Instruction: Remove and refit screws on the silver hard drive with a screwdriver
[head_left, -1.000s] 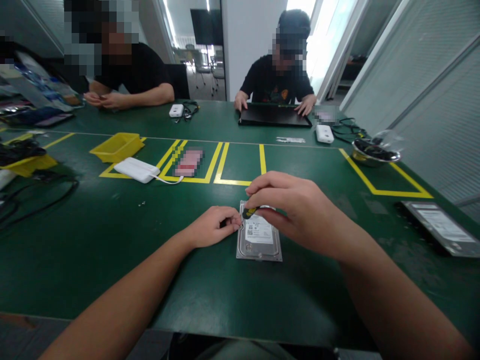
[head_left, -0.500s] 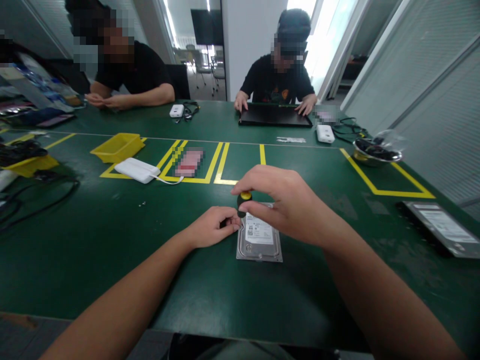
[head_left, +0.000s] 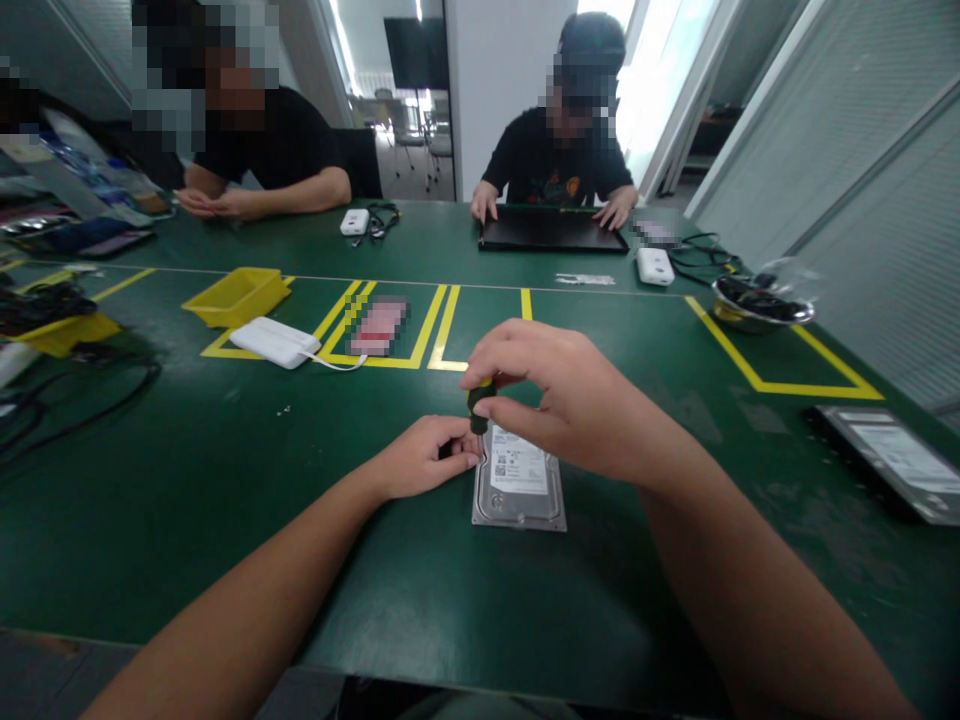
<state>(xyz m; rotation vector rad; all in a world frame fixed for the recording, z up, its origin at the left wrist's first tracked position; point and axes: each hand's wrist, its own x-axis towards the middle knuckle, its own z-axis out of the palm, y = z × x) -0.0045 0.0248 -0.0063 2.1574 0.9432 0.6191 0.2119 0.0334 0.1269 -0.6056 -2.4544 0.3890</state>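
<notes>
- Screwdriver has swung from slanting to nearly upright, shaft down at the left side of the hard drive.
- Flat on the green table, the drive's long axis runs away from the person.
- Left hand curls loosely at its edge; any grip cannot be told.
- Right hand pinches the handle, hiding the drive's far end.

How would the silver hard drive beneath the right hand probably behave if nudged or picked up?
The hard drive looks stiff: its metal casing has straight edges. Lying flat on the table, it would likely slide rather than roll or tip. That metal body suggests it may feel fairly heavy for its size.
</notes>
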